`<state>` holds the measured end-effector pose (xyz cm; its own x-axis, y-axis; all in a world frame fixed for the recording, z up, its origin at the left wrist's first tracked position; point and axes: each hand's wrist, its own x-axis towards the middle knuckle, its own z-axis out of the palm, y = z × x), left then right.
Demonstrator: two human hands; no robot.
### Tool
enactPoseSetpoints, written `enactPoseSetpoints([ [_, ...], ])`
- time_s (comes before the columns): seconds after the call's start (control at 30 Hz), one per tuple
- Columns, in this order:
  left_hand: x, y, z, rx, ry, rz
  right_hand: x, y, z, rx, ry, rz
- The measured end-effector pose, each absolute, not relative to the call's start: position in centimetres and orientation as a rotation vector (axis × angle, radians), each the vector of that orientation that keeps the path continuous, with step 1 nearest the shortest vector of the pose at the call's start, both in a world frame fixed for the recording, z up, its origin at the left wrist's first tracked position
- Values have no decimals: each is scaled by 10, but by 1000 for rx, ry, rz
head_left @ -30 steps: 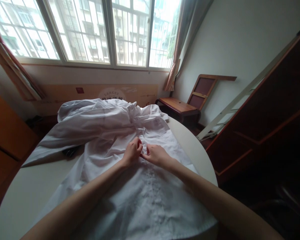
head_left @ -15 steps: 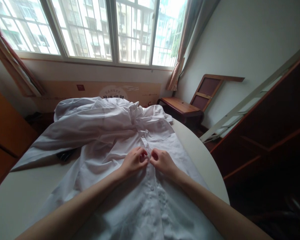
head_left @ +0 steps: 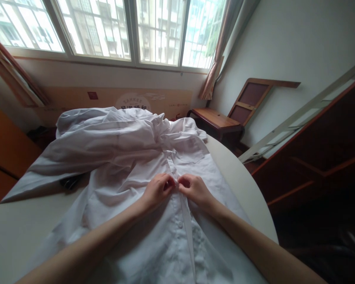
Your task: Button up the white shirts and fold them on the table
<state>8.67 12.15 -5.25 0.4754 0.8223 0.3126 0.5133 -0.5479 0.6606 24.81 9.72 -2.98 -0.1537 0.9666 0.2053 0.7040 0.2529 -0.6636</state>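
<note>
A white button-up shirt (head_left: 127, 165) lies spread over a round table, its collar end bunched toward the window. My left hand (head_left: 159, 190) is closed in a pinch on the shirt's front placket. Right beside it, my right hand (head_left: 194, 189) pinches the facing edge of the same placket, the fingertips of both hands almost touching. Whatever button may sit between the fingers is too small to make out. Below the hands the two front edges lie apart, with several buttons showing along the left one. A chest pocket (head_left: 192, 156) shows at the upper right.
The pale round table (head_left: 248, 185) shows around the shirt. A dark striped object (head_left: 69, 182) lies partly under the left sleeve. Beyond stand a wooden bench (head_left: 215, 117) and a large printed cardboard box (head_left: 97, 103) under the window. A dark wooden panel (head_left: 319, 169) leans at the right.
The gap between the front edges below my hands has widened. Both hands remain pinched at nearly the same spot, and the camera view has shifted slightly.
</note>
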Motion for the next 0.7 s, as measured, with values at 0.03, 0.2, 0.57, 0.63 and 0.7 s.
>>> enactPoseSetpoints([
  [0.03, 87, 121, -52, 2233, 1106, 853, 248, 97, -30, -1508, -1928, 558],
  [0.2, 87, 121, -51, 2197, 1128, 821, 248, 95, -28, -1479, -1926, 542],
  [0.57, 86, 118, -49, 2125, 1155, 851, 249, 94, -24, -1433, -1926, 650],
  [0.63, 86, 118, -48, 2124, 1152, 853, 248, 95, -26, -1443, -1937, 631],
  [0.7, 86, 117, -46, 2126, 1157, 851, 248, 95, -27, -1453, -1949, 605],
])
